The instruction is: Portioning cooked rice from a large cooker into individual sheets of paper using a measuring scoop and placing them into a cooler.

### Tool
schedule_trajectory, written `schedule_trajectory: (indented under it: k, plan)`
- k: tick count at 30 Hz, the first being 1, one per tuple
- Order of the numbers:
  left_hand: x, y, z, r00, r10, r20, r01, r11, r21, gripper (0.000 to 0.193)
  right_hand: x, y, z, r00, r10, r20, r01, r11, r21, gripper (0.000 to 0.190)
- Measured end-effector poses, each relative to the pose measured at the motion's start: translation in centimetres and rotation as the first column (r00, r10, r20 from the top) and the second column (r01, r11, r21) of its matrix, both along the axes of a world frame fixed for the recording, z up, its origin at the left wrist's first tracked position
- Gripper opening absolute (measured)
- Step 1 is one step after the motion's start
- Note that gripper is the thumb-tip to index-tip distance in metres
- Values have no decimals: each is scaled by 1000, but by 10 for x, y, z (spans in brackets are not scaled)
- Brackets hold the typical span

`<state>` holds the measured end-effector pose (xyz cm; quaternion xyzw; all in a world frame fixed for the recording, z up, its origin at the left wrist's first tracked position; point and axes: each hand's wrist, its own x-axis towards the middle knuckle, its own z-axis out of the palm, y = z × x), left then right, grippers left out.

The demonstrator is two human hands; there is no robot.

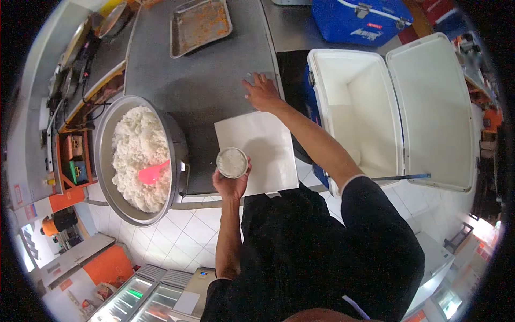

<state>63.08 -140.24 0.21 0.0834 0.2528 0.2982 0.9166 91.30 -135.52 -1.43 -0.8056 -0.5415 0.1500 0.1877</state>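
My left hand point(231, 186) is wrapped round a small round cup point(232, 163) packed with white rice, held over the lower left part of a white sheet of paper point(261, 145). Farther up, my right hand point(262, 93) reaches past the top of that sheet with its fingers apart, at the right side of the grey metal table point(201, 84). Whether its fingertips touch the metal or something thin and clear there, I cannot tell. To the left stands a big metal pot point(105, 161) heaped with cooked rice point(139, 137). A pink rice paddle point(152, 173) lies on the rice.
A cooler box point(346, 64) with white inner walls stands at the right, its lid point(432, 108) swung back. Beyond it is a blue cooler point(358, 24). A stained metal tray point(197, 28) rests at the table's far end. Glass-topped freezers point(141, 298) stand behind.
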Motion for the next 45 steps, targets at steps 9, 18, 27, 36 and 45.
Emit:
schedule_trajectory:
  k: [9,18,27,36,45]
  plan:
    - [-21,-4,-6,991,-83,-103,91,992,83,69,3,26,-26,989,-101,104,114,985,-132,57]
    - [30,18,-7,816,146,-559,473,388,791,64,-28,-83,-16,806,-461,-371,566,784,256,16]
    - [47,9,-18,661,365,-656,747,-404,528,73,-89,-131,-52,885,-463,47,424,843,332,34]
    - [-50,90,155,450,867,-212,600,-117,792,76,-67,-132,-26,830,-500,-247,558,754,347,55]
    - [-60,114,174,249,967,-55,748,-156,646,59,-37,-130,-22,798,-422,-431,499,863,79,28]
